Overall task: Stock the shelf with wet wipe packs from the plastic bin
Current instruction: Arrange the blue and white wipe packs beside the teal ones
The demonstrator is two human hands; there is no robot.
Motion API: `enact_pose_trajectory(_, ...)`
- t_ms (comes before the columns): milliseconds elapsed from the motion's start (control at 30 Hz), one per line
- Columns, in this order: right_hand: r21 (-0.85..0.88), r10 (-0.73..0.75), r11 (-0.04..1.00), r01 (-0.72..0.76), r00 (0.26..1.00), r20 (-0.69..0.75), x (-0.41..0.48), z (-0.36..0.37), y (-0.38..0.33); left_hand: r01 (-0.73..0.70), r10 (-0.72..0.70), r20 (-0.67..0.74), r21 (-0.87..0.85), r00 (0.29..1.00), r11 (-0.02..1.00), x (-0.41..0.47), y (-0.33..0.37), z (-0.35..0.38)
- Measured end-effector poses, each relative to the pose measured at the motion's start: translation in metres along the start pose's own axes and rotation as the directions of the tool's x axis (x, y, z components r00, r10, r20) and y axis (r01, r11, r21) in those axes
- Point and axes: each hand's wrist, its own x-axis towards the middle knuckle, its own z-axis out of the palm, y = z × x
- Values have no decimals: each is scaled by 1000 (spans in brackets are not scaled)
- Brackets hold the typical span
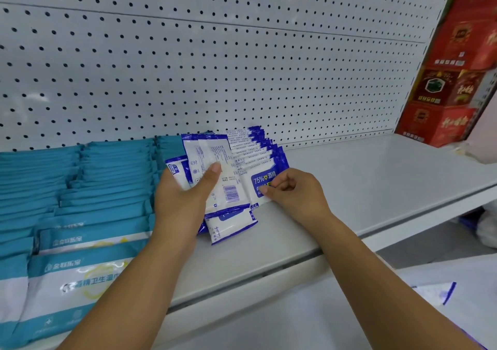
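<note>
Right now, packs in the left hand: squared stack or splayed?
Splayed. The left hand grips several blue-and-white packs at differing angles; one juts out below the palm, another leftward.

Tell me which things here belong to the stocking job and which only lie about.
Job: blue-and-white plastic wet wipe packs gripped by the left hand; row of matching packs on the grey shelf, front one pinched by the right hand.
Lying about: teal-and-white flat packs; red cardboard boxes.

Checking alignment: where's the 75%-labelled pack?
Head view, centre: the 75%-labelled pack fronts the blue-and-white row on the shelf, pinched by the right hand, beside the left hand.
</note>
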Motion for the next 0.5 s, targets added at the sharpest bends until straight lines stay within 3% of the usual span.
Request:
enact_pose_trajectory(300,-19,-35,999,36,997,64,-4,-2,-6,6,-7,16,19,1000,1000,3,0,1)
enact_pose_trajectory(500,139,14,990,-12,1000,-13,-6,-5,-9,23,-23,41,0,999,1000,-1,2,-1)
